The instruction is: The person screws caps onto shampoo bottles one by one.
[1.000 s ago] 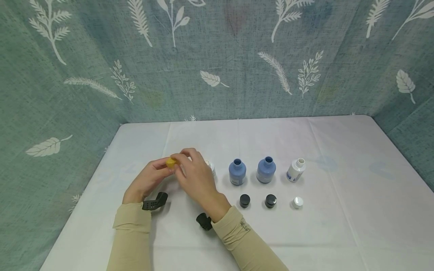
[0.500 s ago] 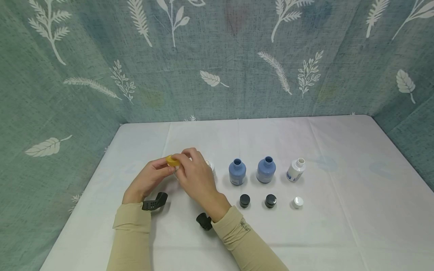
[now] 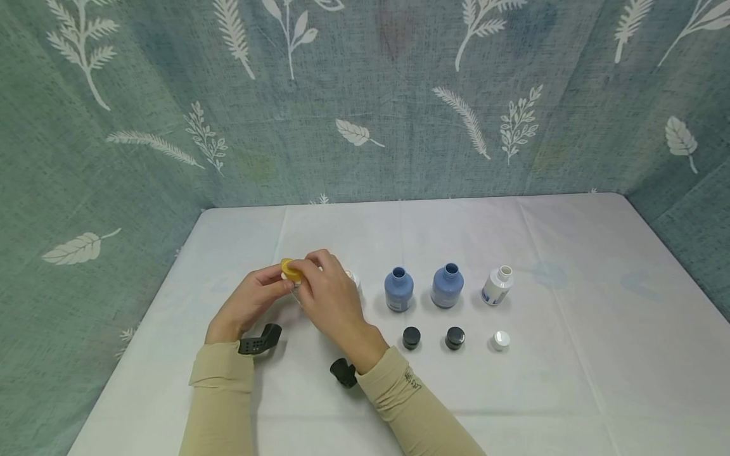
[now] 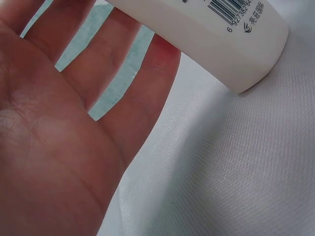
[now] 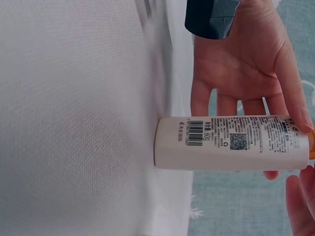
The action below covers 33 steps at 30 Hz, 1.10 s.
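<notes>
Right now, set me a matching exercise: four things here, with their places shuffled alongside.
Things
1. Yellow cap
2. Barcoded bottle
3. Small white cap
4. Blue bottles

Places
A. Behind the black caps
B. Pinched by the right hand
C. Held by the left hand
D. In front of the rightmost bottle

Pairs: 1-B; 2-C; 3-D; 4-A

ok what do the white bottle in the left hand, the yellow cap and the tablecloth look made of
White bottle: probably plastic, smooth and satin, judging by its even surface and rounded edges.
Yellow cap: likely plastic, from its even colour; too small to judge finish.
Tablecloth: matte woven fabric, since a fine weave shows; fibre unclear.
</notes>
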Motion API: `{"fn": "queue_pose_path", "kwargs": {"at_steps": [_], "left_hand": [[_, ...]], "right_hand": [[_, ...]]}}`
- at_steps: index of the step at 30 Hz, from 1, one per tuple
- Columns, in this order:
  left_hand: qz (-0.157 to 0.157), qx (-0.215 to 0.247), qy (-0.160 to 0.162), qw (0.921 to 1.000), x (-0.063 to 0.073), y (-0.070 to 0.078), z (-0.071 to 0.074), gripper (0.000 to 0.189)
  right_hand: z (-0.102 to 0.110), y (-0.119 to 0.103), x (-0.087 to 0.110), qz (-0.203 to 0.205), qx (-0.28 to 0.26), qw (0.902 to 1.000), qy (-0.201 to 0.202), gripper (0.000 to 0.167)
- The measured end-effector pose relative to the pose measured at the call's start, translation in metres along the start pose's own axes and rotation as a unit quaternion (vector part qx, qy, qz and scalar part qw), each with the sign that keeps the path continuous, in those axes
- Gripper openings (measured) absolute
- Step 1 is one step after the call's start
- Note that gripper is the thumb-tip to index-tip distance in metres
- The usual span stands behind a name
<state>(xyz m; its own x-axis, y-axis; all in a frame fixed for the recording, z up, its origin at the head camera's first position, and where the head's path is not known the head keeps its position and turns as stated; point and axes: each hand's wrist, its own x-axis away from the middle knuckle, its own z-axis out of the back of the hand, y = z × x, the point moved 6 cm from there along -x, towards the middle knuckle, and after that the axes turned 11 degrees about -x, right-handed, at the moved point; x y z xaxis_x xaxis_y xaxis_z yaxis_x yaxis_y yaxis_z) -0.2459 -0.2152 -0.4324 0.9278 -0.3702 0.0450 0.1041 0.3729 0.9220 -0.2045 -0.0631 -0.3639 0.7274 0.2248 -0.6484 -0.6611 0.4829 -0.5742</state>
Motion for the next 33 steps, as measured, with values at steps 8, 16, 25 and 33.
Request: {"fn": "queue_pose_path", "kwargs": {"at_steps": [8, 16, 25, 33], "left_hand": [[0.003, 0.004, 0.001, 1.0, -0.0001, -0.0002, 0.0001, 0.038], [-0.008, 0.0, 0.003, 1.0, -0.0011, -0.0015, 0.0006, 0.04], [-0.007, -0.002, 0.004, 1.0, -0.0003, -0.0007, 0.0007, 0.041], [-0.009, -0.002, 0.003, 1.0, 0.0, -0.0003, -0.0001, 0.042]], "right_hand": [[-0.0005, 0.0003, -0.0001, 0.001, 0.0, 1.0, 0.0, 0.018], [-0.0022, -0.001, -0.0003, 0.014, -0.004, 0.9999, -0.005, 0.02], [-0.005, -0.0018, 0.0004, 0.018, -0.009, 0.9996, -0.018, 0.021], [-0.0064, -0.0016, 0.001, 0.021, -0.013, 0.9995, -0.019, 0.02]]}}
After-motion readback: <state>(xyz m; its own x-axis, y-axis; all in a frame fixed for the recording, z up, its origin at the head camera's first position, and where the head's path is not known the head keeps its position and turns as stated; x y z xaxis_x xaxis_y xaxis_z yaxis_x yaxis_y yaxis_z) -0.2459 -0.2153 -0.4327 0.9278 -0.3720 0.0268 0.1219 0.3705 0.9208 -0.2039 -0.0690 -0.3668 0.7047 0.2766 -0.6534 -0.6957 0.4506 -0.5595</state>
